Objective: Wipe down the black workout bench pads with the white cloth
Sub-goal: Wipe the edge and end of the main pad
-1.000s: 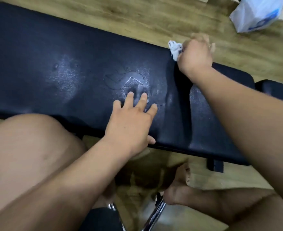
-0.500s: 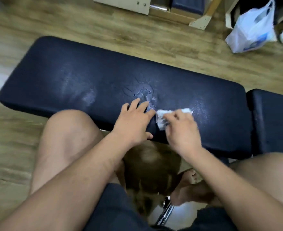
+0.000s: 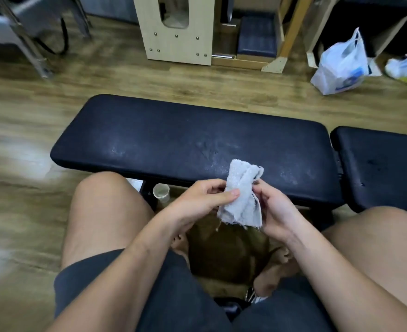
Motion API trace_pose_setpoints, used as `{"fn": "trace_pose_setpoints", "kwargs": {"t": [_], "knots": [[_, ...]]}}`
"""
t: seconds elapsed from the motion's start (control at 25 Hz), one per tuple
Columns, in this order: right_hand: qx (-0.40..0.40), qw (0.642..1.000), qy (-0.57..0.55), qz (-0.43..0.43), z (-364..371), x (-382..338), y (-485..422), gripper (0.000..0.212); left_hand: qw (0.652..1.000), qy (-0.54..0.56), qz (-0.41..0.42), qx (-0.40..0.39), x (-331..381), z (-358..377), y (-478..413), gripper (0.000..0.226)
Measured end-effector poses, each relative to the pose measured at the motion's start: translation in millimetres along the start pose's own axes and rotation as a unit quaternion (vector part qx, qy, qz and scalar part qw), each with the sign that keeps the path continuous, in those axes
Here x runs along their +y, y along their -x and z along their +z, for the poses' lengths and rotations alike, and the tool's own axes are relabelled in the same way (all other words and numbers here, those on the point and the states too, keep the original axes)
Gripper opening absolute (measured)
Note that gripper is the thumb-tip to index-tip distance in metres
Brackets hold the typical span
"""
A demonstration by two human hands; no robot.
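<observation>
Evidently neither hand is free: both are clamped on the one white cloth (image 3: 241, 200). The left hand (image 3: 197, 200) pinches its left side between thumb and fingers, and the right hand (image 3: 276, 212) curls round its right edge. The bunched cloth hangs between them, lifted off the surface, in front of the near edge of the long pad (image 3: 173, 140). Held up in two grips like this, it is probably being turned or refolded to bring a fresher face forward, rather than wiping. Pale speckled streaks on the long pad suggest it wants more passes. Counted, there are two hands, one cloth and two black pads, the short pad (image 3: 377, 164) just beside the long one on the right across a narrow gap. One small cup (image 3: 161, 191) stands under the bench, and two plastic bags (image 3: 341, 65) lie on the floor (image 3: 30, 188) beyond.
</observation>
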State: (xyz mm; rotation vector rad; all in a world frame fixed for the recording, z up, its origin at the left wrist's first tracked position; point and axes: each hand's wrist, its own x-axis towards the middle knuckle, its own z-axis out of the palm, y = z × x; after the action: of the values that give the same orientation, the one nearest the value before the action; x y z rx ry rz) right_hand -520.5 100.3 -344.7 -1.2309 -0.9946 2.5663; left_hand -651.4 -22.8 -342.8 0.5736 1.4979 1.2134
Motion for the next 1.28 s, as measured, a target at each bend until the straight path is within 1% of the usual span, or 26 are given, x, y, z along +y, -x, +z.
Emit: {"fn": "trace_pose_setpoints", "kwargs": {"t": [0.08, 0.16, 0.2, 0.24, 0.28, 0.32, 0.36, 0.4, 0.44, 0.48, 0.56, 0.64, 0.68, 0.72, 0.76, 0.8, 0.84, 0.92, 0.96, 1.0, 1.08, 1.16, 1.24, 1.28], "knots": [[-0.004, 1.0, -0.029, -0.012, -6.4, 3.7, 1.5, 0.042, 0.999, 0.023, -0.016, 0.044, 1.4, 13.5, 7.7, 0.022], [-0.018, 0.999, -0.032, -0.013, -4.9, 3.0, 5.1, 0.046, 0.994, 0.011, -0.011, 0.107, -0.6, 23.0, 11.5, 0.017], [-0.029, 0.999, -0.002, -0.02, -0.3, 2.4, 7.8, 0.044, 0.992, -0.013, -0.007, 0.127, -1.3, 25.7, 12.7, 0.017], [-0.029, 0.997, 0.063, -0.043, 3.9, 4.2, 9.0, 0.038, 0.99, -0.048, -0.002, 0.132, -1.5, 27.4, 14.6, 0.019], [-0.013, 0.985, 0.153, -0.084, 7.2, 5.9, 9.2, 0.029, 0.987, -0.093, 0.002, 0.128, -2.4, 27.8, 16.4, 0.022], [0.016, 0.959, 0.246, -0.139, 8.6, 5.1, 6.8, 0.021, 0.982, -0.144, 0.004, 0.119, -2.4, 27.0, 18.9, 0.026], [0.045, 0.924, 0.325, -0.198, 10.9, -1.1, 7.2, 0.015, 0.973, -0.2, 0.003, 0.114, -1.1, 23.4, 22.6, 0.03], [0.067, 0.888, 0.376, -0.255, 12.0, -13.0, 5.8, 0.012, 0.958, -0.263, 0.0, 0.113, 1.6, 17.1, 26.3, 0.035], [0.079, 0.859, 0.406, -0.304, 14.5, -29.0, 4.1, 0.011, 0.936, -0.332, 0.001, 0.118, 4.6, 7.3, 29.0, 0.042], [0.083, 0.836, 0.426, -0.335, 16.2, -45.5, -1.7, 0.01, 0.908, -0.398, 0.008, 0.13, 6.6, -5.4, 30.6, 0.048], [0.049, 0.8, 0.49, -0.343, 27.0, -74.2, -22.4, 0.008, 0.86, -0.488, 0.025, 0.149, 7.4, -35.0, 29.9, 0.058], [0.01, 0.762, 0.569, -0.31, 42.1, -85.7, -50.0, 0.01, 0.838, -0.523, 0.037, 0.154, 5.0, -57.7, 25.3, 0.064], [0.019, 0.725, 0.626, -0.285, 48.0, -81.7, -68.6, 0.017, 0.835, -0.529, 0.027, 0.148, 2.9, -67.9, 21.6, 0.066], [0.054, 0.671, 0.692, -0.262, 50.7, -71.7, -86.7, 0.031, 0.831, -0.538, 0.011, 0.143, -0.5, -77.3, 17.6, 0.067], [0.112, 0.615, 0.74, -0.248, 51.1, -57.1, -98.6, 0.045, 0.817, -0.56, -0.002, 0.136, -4.0, -86.0, 13.9, 0.068], [0.159, 0.582, 0.754, -0.259, 51.7, -38.6, -108.6, 0.05, 0.8, -0.586, -0.007, 0.13, -7.8, -97.9, 7.8, 0.07], [0.181, 0.563, 0.755, -0.283, 51.8, -17.2, -114.0, 0.048, 0.781, -0.613, -0.004, 0.123, -12.5, -110.6, 0.6, 0.071], [0.173, 0.529, 0.752, -0.353, 47.1, 20.6, -116.5, 0.039, 0.745, -0.657, 0.005, 0.114, -24.5, -130.9, -13.5, 0.076], [0.165, 0.52, 0.746, -0.382, 45.2, 25.6, -118.6, 0.035, 0.732, -0.672, 0.009, 0.112, -29.5, -138.0, -20.1, 0.077], [0.152, 0.527, 0.739, -0.391, 44.5, 18.3, -130.2, 0.032, 0.728, -0.677, 0.011, 0.109, -33.7, -144.0, -28.2, 0.078], [0.153, 0.538, 0.739, -0.377, 52.3, -15.5, -164.9, 0.026, 0.733, -0.673, 0.007, 0.102, -35.6, -148.6, -39.2, 0.077], [0.179, 0.535, 0.738, -0.37, 63.6, -63.1, -212.1, 0.026, 0.737, -0.668, 0.011, 0.099, -35.7, -148.5, -41.9, 0.077], [0.197, 0.565, 0.731, -0.328, 78.2, -107.4, -256.3, 0.029, 0.721, -0.686, 0.023, 0.093, -35.7, -151.1, -39.9, 0.079], [0.201, 0.572, 0.738, -0.295, 83.0, -122.1, -272.4, 0.031, 0.713, -0.695, 0.03, 0.09, -35.7, -153.1, -38.7, 0.08]]}}
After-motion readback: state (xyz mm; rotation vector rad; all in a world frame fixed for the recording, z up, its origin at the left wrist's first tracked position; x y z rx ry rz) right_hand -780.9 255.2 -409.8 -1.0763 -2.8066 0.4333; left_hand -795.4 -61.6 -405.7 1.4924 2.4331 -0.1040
